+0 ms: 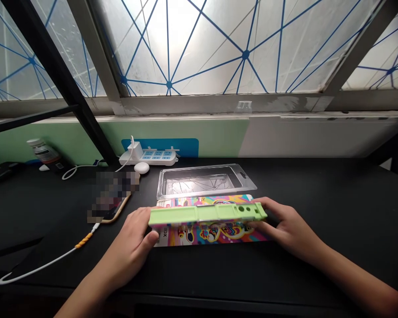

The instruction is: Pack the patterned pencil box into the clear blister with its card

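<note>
1. Centre stage, the long green case (177,215) lies crosswise between two hands, right over a bright printed card (185,237). Its broad green side faces the viewer, round holes near its right end. Whether it rests on the card or hangs just above, I cannot tell.
2. The left hand (135,238) has the left end, fingers curled around the far side, thumb in front near the card's edge. It looks like a light grasp.
3. Over to the right hand (290,227): it is grasping the other end, fingers along the top corner, thumb coming in from below. Neither hand is free.
4. The step in hand, as I judge it: steadying and handling the green case with both hands, the packaging set down around it. A next move would call for both ends kept level, and one grip kept firm if the other lets go.
5. Just behind the card sits a clear plastic tray (202,181), with nothing visible inside but reflections.
6. Out left on the black table (199,276), a phone-like slab (111,216), its face blurred out, has a white cable (49,263) at its near end.
7. Farther back: a white power strip (155,158), a small rounded white thing (141,168), and a tilted bottle (46,153) beneath the window (199,53).
</note>
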Motion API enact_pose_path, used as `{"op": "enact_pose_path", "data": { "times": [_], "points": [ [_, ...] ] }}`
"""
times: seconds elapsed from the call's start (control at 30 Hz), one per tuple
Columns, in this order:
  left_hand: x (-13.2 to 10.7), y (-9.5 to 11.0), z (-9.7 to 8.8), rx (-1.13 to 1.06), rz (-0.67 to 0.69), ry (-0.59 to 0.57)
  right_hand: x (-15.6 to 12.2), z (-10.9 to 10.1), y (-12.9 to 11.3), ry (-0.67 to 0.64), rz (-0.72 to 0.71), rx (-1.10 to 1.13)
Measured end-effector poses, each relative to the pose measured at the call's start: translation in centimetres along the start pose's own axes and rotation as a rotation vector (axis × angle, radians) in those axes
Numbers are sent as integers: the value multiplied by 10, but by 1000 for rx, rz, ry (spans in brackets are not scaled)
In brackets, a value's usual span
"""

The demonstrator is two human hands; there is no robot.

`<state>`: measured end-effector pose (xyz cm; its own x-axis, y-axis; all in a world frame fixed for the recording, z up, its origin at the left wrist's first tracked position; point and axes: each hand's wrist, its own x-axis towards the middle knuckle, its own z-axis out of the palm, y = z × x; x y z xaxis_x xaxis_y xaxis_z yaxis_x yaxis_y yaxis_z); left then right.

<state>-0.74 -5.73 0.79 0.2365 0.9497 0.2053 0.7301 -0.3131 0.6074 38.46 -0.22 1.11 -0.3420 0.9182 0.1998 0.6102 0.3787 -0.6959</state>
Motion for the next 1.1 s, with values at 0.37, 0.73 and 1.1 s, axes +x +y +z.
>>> {"op": "enact_pose_path", "data": {
  "times": [0.37,0.73,1.1],
  "points": [
    [7,0,7,184,-64,-1,14,4,2,-47,48,-246],
    [4,0,2,165,33,-48,21,13,-33,236,-362,-606],
    [3,1,2,136,22,-67,59,66,-85,-125,-279,-521]
  ]
}}
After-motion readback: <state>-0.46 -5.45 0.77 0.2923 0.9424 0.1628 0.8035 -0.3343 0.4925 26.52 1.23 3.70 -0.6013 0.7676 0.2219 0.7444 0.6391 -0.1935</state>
